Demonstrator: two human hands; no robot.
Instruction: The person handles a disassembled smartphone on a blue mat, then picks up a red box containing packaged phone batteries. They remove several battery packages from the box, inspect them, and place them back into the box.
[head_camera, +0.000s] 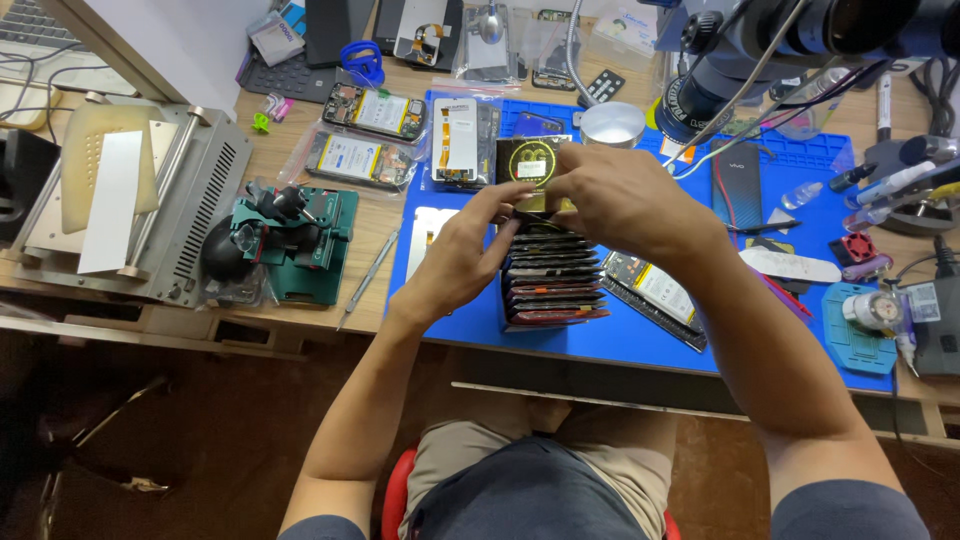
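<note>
Both my hands meet over a blue work mat (620, 335) above a fanned stack of flat dark phone screen parts (553, 280). My left hand (458, 255) has its fingers on the top piece of the stack. My right hand (612, 195) comes in from the right and pinches a small black packet with a gold round mark (528, 160), held upright at the stack's far end. My fingers hide the lower edge of the packet.
An opened phone (655, 290) lies right of the stack. Bagged phone boards (372, 110) and a bagged screen (460, 140) lie behind. A green clamp jig (295, 240), a grey machine (130, 200), a metal pick (365, 278) sit left; a microscope (740, 60), tools, bottles right.
</note>
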